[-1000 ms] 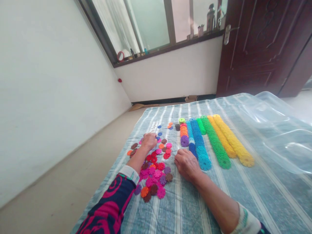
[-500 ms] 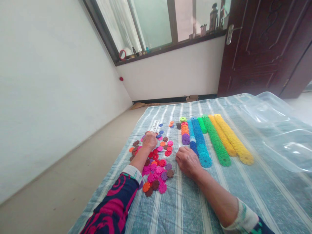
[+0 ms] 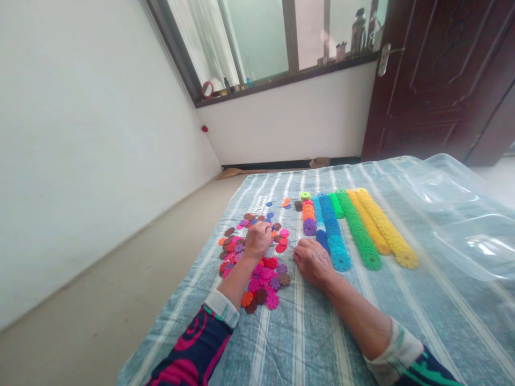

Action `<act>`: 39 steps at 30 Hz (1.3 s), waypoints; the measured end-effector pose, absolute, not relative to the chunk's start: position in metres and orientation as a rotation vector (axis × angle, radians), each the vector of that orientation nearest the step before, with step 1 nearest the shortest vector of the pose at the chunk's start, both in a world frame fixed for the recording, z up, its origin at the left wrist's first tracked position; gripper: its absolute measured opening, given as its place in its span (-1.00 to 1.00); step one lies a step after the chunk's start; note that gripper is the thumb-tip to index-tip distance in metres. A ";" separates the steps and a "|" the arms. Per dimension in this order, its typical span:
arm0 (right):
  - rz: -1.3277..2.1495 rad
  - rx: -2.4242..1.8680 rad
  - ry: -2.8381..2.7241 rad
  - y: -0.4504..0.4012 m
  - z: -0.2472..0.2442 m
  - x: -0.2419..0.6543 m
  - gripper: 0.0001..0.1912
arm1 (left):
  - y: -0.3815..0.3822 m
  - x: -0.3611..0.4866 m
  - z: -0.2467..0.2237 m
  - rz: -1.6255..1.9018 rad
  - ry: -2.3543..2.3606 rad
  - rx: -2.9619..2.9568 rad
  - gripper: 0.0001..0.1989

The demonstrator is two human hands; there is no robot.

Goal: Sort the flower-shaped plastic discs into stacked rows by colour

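Observation:
My left hand (image 3: 258, 239) is over a loose pile of notched plastic discs (image 3: 265, 274) in pink, red, purple, brown and orange. Its fingers are pinched together near the pile's far side, and whatever they hold is hidden. Curled up on the cloth right of the pile is my right hand (image 3: 314, 261); its fingers are closed and their contents cannot be seen. Just beyond it lies a short row of orange and purple discs (image 3: 308, 219). Overlapping rows of blue discs (image 3: 333, 230), green discs (image 3: 358, 230) and yellow discs (image 3: 386, 228) stretch out to the right.
A striped blue-grey cloth (image 3: 314, 343) covers the surface. Two clear plastic containers, one farther back (image 3: 442, 182) and one nearer (image 3: 478, 246), are at the right. A few stray blue and orange discs (image 3: 286, 202) lie beyond the pile. A white wall (image 3: 80, 134) rises at the left.
My left hand has moved slightly right across the pile, uncovering discs at its far left. My right hand stays nearly where it was. The whole view has shifted a little.

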State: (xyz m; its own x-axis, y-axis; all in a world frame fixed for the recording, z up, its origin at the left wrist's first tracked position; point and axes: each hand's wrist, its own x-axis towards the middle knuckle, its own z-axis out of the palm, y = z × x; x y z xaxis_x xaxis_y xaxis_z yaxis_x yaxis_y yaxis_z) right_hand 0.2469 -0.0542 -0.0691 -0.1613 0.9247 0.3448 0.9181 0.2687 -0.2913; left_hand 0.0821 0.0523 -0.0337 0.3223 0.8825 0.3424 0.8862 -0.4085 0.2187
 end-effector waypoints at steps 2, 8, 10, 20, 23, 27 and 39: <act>0.015 -1.666 -2.088 -0.054 -0.070 0.247 -0.82 | 0.034 0.090 -0.038 -0.806 -1.691 -2.661 -0.75; -0.021 -1.583 -1.978 -0.053 -0.076 0.248 -0.85 | 0.001 0.104 -0.048 -1.152 -1.545 -2.813 -0.82; -0.053 -1.540 -1.931 -0.053 -0.080 0.247 -0.81 | -0.002 0.105 -0.049 -1.217 -1.492 -2.840 -0.83; -0.209 -1.428 -1.842 -0.049 -0.083 0.255 -0.83 | -0.007 0.107 -0.054 -1.312 -1.283 -2.977 -0.84; -0.195 -1.427 -1.866 -0.047 -0.080 0.261 -0.78 | -0.005 0.107 -0.055 -1.295 -1.245 -3.013 -0.86; -0.143 -1.409 -1.882 -0.044 -0.079 0.265 -0.85 | -0.003 0.106 -0.055 -1.272 -1.191 -3.049 -0.86; -0.140 -1.504 -1.751 -0.036 -0.063 0.323 -0.80 | 0.007 0.100 -0.055 -0.819 -1.150 -2.821 -0.84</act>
State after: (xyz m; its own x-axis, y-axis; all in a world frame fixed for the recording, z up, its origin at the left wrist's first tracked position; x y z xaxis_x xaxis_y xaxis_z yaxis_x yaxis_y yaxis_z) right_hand 0.3229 -0.0364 -0.0627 0.0329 0.7806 0.6241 0.8698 0.2853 -0.4027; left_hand 0.0997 0.0067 -0.0553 0.5995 0.6553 0.4596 0.6487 -0.7342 0.2006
